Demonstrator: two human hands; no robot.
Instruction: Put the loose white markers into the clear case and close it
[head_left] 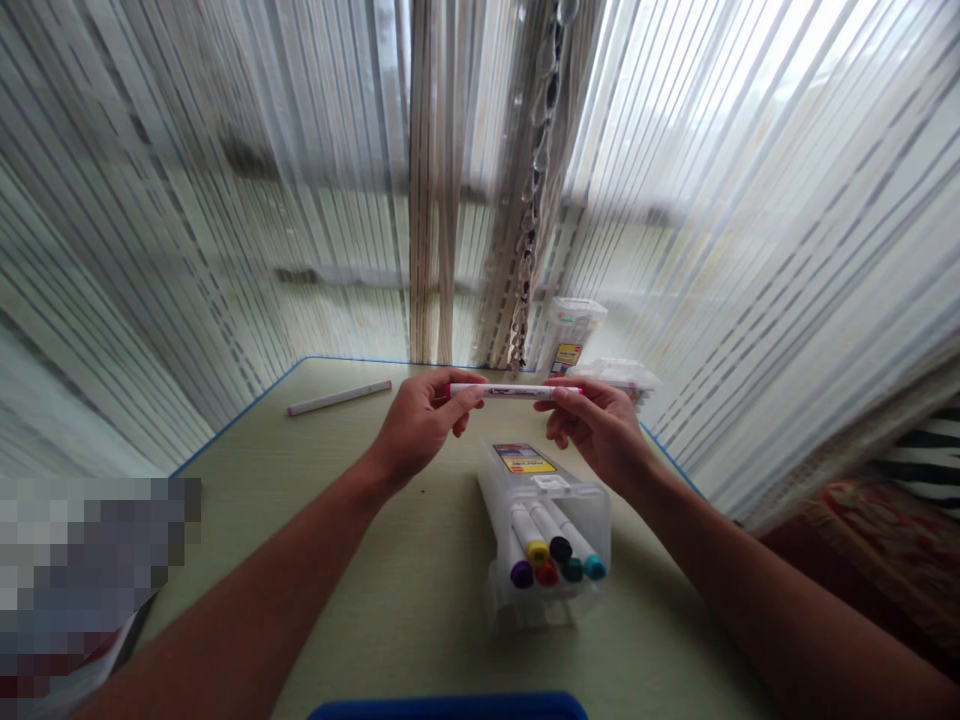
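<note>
White marker (pixel 517 392) held level between both hands over a pale green table (pixel 360 560).

The left hand (pixel 429 420), at the marker's nine o'clock end, grips it between thumb and fingers; the right hand (pixel 598 422), at the three o'clock end, pinches the other end likewise. At six o'clock from the held marker lies a translucent case (pixel 489 490), its near end showing the coloured ends of several markers (pixel 560 548). A loose pink-ended marker (pixel 337 398) lies at nine o'clock, beyond the left hand; an upright clear box (pixel 579 318) stands between one and two o'clock.
</note>
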